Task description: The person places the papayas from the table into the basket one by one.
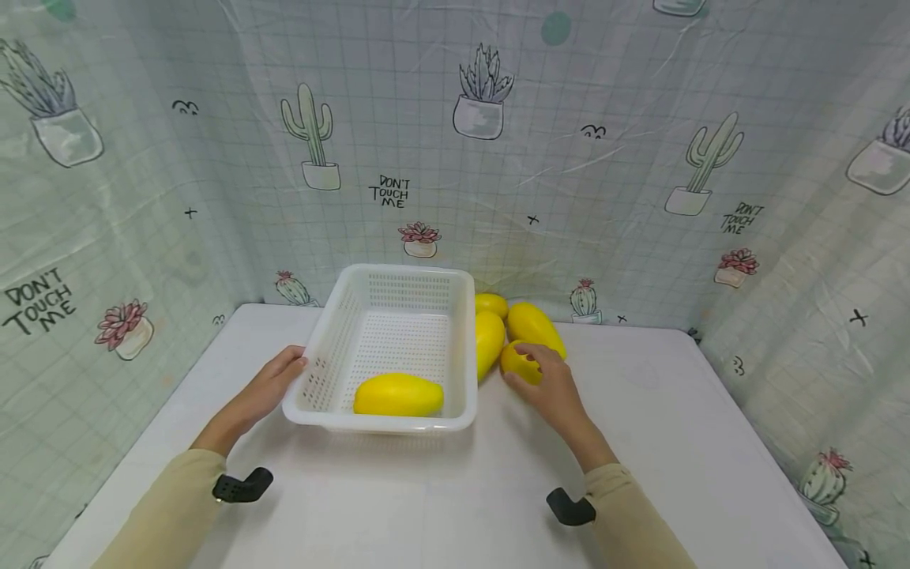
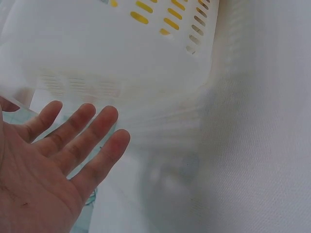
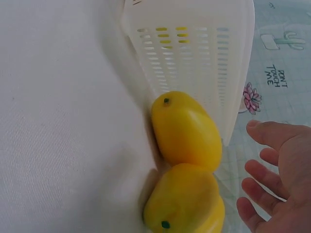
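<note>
A white perforated plastic basket (image 1: 380,423) has one yellow mango (image 1: 398,395) lying in its near end. At the basket's left side is my left hand (image 1: 273,383), fingers nearly straight in the left wrist view beside the basket's outer wall (image 2: 107,43); firm contact is hard to judge. My right hand (image 1: 550,387) hovers over the nearest mango (image 1: 513,363) of a small group, fingers spread and loosely bent. In the right wrist view that hand (image 3: 286,179) stands apart from a mango (image 3: 187,131) by the basket and another mango (image 3: 180,199) below it.
More mangoes, a long one (image 1: 536,328), one against the basket (image 1: 488,344) and one farther back (image 1: 490,303), lie right of the basket. They rest on a white table (image 1: 675,442). A cactus-print curtain (image 1: 426,158) hangs along the back and both sides.
</note>
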Demonstrator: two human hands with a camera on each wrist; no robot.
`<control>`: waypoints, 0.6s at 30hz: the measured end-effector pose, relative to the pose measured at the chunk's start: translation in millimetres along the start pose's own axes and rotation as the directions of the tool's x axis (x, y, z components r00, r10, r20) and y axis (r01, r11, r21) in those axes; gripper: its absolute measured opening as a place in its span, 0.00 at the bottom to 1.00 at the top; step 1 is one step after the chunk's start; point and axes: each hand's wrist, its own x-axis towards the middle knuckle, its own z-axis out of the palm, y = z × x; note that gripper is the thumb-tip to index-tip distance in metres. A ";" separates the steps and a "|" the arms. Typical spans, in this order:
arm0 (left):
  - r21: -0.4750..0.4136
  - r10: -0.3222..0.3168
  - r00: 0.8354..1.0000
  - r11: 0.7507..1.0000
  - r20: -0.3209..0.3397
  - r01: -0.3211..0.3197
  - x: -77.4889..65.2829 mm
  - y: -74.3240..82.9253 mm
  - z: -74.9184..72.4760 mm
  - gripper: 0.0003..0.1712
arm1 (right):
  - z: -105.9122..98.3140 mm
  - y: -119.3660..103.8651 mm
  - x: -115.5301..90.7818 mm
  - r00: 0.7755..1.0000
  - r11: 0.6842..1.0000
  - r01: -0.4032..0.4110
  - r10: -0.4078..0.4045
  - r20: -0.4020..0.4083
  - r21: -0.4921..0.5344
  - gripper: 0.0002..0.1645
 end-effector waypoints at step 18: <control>-0.005 0.010 1.000 1.000 0.007 -0.010 -0.8 1.4 0.4 0.25 | 1.8 7.4 -1.7 1.000 0.999 -0.004 0.003 -0.018 -0.053 0.30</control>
